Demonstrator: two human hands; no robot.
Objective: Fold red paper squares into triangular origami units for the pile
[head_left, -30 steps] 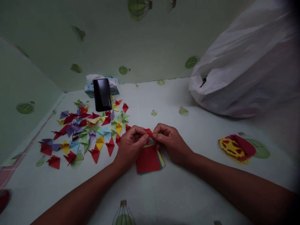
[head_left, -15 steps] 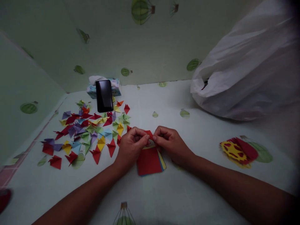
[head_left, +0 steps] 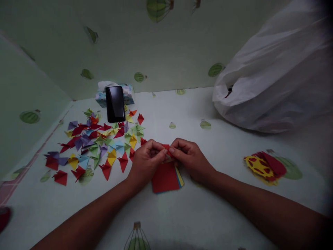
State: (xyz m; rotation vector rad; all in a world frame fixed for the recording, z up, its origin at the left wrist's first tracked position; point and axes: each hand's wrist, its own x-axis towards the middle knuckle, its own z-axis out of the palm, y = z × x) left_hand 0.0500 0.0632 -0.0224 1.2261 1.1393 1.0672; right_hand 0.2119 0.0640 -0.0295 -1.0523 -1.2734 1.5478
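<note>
Between my two hands is a small piece of folded red paper (head_left: 165,147), partly hidden by the fingers. My left hand (head_left: 148,156) pinches it from the left with thumb and forefinger. From the right, my right hand (head_left: 186,152) grips it the same way, the fingertips of both hands close together. Just below them lies a stack of square paper sheets (head_left: 165,178), red on top with blue and yellow edges showing at the right. Left of my hands spreads a heap of small folded paper cranes (head_left: 85,140) in red, yellow, green, blue and purple.
A black phone (head_left: 115,104) leans on a tissue box (head_left: 101,99) behind the cranes. A large white plastic bag (head_left: 270,86) bulges at the back right. Red and yellow cut-out shapes (head_left: 260,166) lie at the right. Balloon-patterned walls stand behind and at the left.
Both hands stay on the red paper, with only a slight shift of the fingers. The whole view has tilted a little; the cranes and stack lie where they were.
</note>
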